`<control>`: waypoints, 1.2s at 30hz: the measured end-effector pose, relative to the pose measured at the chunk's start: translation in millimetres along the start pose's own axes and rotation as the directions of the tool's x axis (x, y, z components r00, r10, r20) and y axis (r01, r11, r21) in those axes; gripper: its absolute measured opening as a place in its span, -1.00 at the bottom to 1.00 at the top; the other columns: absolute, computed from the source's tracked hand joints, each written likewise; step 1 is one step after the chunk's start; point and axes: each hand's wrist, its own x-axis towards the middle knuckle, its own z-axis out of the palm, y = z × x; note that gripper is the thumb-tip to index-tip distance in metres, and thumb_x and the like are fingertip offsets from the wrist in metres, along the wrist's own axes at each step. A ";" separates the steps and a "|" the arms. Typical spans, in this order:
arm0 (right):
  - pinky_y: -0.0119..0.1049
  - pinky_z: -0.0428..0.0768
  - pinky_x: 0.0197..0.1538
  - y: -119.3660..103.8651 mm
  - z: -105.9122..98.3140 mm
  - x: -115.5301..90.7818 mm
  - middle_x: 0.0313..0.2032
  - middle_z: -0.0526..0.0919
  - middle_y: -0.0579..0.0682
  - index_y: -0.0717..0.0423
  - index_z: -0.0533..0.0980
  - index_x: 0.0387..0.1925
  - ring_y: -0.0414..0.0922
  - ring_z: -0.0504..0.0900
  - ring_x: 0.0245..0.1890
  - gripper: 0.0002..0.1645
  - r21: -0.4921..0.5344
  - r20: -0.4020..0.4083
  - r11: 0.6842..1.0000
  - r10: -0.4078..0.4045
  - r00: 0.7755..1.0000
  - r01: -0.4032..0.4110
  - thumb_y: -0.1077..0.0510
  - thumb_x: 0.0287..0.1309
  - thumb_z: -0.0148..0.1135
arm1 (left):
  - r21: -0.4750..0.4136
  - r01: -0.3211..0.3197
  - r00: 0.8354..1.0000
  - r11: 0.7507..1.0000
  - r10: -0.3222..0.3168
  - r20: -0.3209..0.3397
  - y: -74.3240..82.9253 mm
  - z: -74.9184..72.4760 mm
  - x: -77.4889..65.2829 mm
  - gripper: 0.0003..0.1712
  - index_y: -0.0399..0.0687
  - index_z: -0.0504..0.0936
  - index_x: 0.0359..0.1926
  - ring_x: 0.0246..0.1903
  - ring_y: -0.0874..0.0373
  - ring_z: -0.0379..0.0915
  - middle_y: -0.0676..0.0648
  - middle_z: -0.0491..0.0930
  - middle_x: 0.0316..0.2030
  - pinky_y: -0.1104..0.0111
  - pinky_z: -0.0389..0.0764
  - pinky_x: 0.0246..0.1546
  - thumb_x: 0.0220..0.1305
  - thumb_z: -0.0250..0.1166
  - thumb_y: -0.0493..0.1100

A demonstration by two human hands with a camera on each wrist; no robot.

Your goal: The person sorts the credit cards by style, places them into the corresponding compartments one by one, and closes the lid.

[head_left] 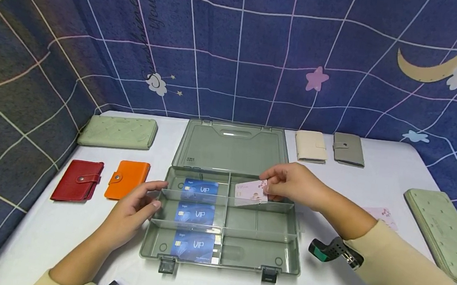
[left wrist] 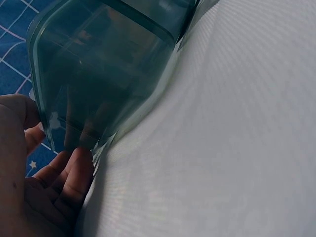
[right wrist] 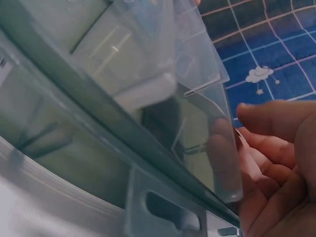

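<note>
A smoky grey plastic storage box (head_left: 237, 257) sits with its lid (head_left: 232, 150) laid back. My right hand (head_left: 295, 184) pinches a pink floral VIP card (head_left: 248, 191) by its right end, over the back right compartment. In the right wrist view, the clear dividers (right wrist: 197, 64) partly hide the card and the fingertips. Blue VIP cards (head_left: 193, 245) lie in the three left compartments. My left hand (head_left: 131, 211) holds the box's left edge, its thumb at the rim and fingers against the outer wall (left wrist: 98, 74).
Another pink card (head_left: 383, 217) lies under the right forearm. Red (head_left: 78, 180) and orange (head_left: 128, 178) card holders and a green wallet (head_left: 118, 132) lie left. Cream (head_left: 310, 146) and grey (head_left: 349, 149) holders lie behind right; another green wallet (head_left: 446, 235) lies far right.
</note>
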 end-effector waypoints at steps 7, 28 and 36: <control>-0.20 0.78 -0.11 -0.3 -6.5 -8.1 -0.21 0.78 0.12 0.43 0.58 0.23 -0.03 0.81 -0.22 -0.50 -0.011 0.029 1.000 -0.021 0.999 0.021 0.31 0.30 0.44 | 0.010 0.000 1.000 1.000 0.000 -0.003 0.6 -0.3 0.0 -0.49 -0.02 0.52 0.44 -0.21 0.08 0.60 -0.11 0.63 0.13 0.40 0.64 -0.19 0.56 0.22 -0.33; -0.16 0.77 -0.04 23.5 -41.6 -67.6 -0.03 0.74 0.32 0.49 0.53 0.23 -0.09 0.80 -0.15 -0.53 0.073 -0.145 0.993 -0.079 0.986 0.090 0.31 0.40 0.34 | 0.000 -0.025 1.000 1.000 0.025 0.004 0.4 0.8 1.3 -0.49 -0.07 0.51 0.44 -0.19 0.09 0.62 -0.13 0.61 0.14 0.41 0.63 -0.19 0.55 0.22 -0.35; -0.37 0.71 -0.08 63.3 -77.9 -108.7 0.03 0.77 0.09 0.42 0.51 0.30 -0.28 0.74 -0.10 -0.47 -0.055 -0.292 0.998 0.010 0.957 -0.027 0.22 0.44 0.37 | -0.004 -0.024 1.000 1.000 0.024 0.000 0.6 0.1 0.0 -0.49 -0.10 0.50 0.45 -0.18 0.10 0.62 -0.13 0.60 0.19 0.42 0.64 -0.17 0.55 0.22 -0.35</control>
